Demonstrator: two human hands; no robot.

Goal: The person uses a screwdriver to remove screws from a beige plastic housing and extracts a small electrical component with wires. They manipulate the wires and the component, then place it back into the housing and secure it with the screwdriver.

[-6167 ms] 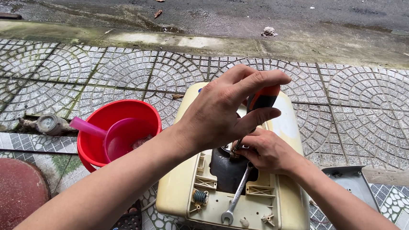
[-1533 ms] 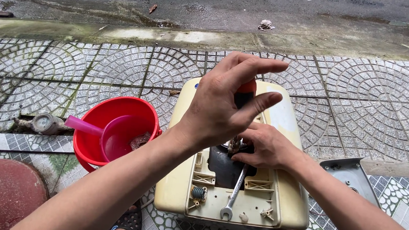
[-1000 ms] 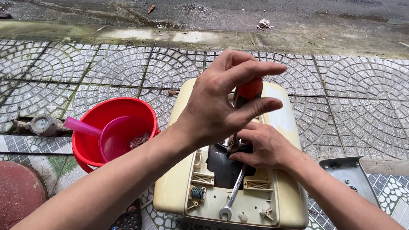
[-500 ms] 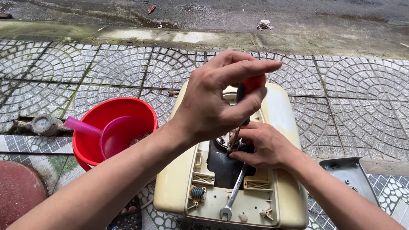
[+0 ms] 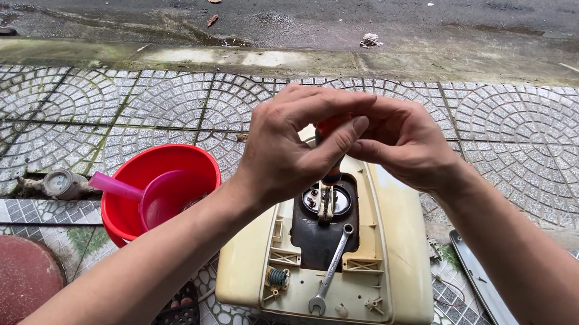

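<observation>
Patterned paving (image 5: 138, 97) is being used as the work floor, with a wet road running behind it. A cream casing (image 5: 398, 258) is lying open on the paving, its dark inner recess exposed, and a spanner (image 5: 331, 267) is resting across the recess, unheld.

A screwdriver (image 5: 329, 128) with an orange-red handle is being held upright above the recess. The left hand (image 5: 290, 149) is being closed around the handle, thumb pressed along its side. The right hand (image 5: 406, 147) is being brought against the handle top, fingers curled and pinching it. The tip is being kept at the metal fitting (image 5: 326, 199) in the recess.

Risks, as judged: the tip could be slipping off the fitting if pressure is being applied off-axis, and the fitting could be marked. The loose spanner could be knocked into the recess by a forearm.

A red basin (image 5: 130, 206) holding a pink scoop (image 5: 158, 197) is standing left of the casing. A round gauge (image 5: 60, 184) is lying further left. A grey cover (image 5: 490, 299) is lying at the right. No packages, labels or signs are being shown legibly.
</observation>
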